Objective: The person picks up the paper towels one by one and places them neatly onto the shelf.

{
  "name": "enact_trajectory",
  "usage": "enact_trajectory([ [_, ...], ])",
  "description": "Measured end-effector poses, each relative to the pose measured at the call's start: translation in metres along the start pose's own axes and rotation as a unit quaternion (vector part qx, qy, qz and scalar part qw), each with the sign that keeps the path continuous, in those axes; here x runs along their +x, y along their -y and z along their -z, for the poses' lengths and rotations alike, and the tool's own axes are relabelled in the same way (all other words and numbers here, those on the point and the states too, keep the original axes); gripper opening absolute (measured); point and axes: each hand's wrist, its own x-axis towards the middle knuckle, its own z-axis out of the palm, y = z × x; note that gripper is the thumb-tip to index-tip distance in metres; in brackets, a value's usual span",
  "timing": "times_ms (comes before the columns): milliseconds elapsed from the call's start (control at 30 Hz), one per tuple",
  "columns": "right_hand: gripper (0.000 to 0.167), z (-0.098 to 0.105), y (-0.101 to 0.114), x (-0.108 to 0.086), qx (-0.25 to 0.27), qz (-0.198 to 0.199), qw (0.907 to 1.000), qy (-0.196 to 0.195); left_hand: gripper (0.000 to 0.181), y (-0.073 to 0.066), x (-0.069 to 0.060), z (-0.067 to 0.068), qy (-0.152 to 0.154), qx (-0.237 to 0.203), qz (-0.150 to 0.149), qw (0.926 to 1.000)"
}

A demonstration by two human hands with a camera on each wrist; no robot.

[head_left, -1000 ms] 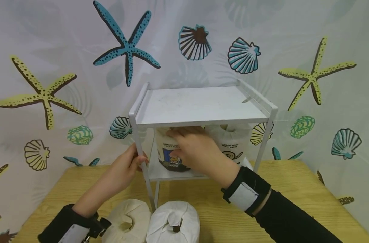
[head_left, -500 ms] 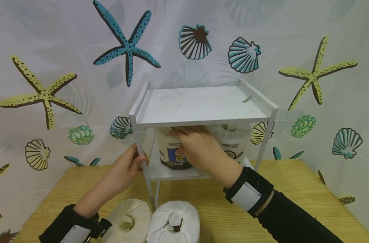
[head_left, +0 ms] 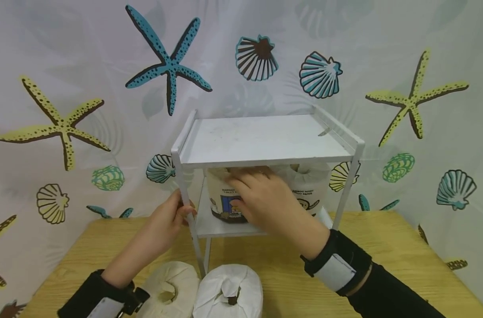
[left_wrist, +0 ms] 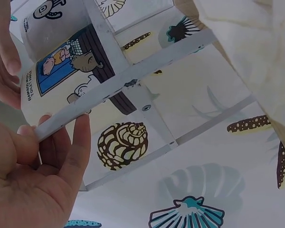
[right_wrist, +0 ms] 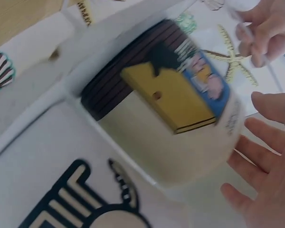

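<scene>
In the head view, my left hand grips the front left leg of a white shelf rack; the left wrist view has the thumb and fingers round that leg. My right hand reaches under the top board to a wrapped toilet paper roll on the middle shelf. Seen from the right wrist, this hand has its fingers spread, touching or very near the top end of the roll. A second wrapped roll stands close on its right, partly behind my right hand.
Two more wrapped rolls, one cream and one white, stand on the wooden table before the rack. A sheet with starfish and shells hangs behind.
Under my right hand, the left roll has shifted slightly right and back on the shelf. My right wrist has come a little lower and to the right. The left hand keeps its grip.
</scene>
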Motion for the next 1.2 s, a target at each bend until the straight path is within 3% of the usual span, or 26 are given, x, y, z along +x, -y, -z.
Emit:
enact_trajectory([
  [200,0.040,0.008,0.015,-0.010,0.013,0.034,0.9986,-0.038,0.015,0.000,0.000,0.000,-0.004,0.007,-0.009,0.9999],
  [533,0.041,0.016,0.048,-0.041,0.029,0.067,0.9969,0.028,0.009,-0.002,0.000,-0.003,-0.006,0.023,0.010,0.9997],
  [800,0.043,0.011,0.067,-0.075,0.036,0.131,0.9904,0.027,0.007,-0.001,-0.002,-0.004,-0.025,0.045,-0.006,0.9987],
  [967,0.033,0.009,0.073,-0.094,0.030,0.151,0.9872,0.041,0.007,-0.003,-0.002,-0.003,-0.031,0.049,-0.005,0.9983],
  [1200,0.038,-0.005,0.085,-0.112,-0.005,0.163,0.9864,-0.015,0.008,-0.003,-0.002,-0.004,-0.019,0.052,0.007,0.9984],
])
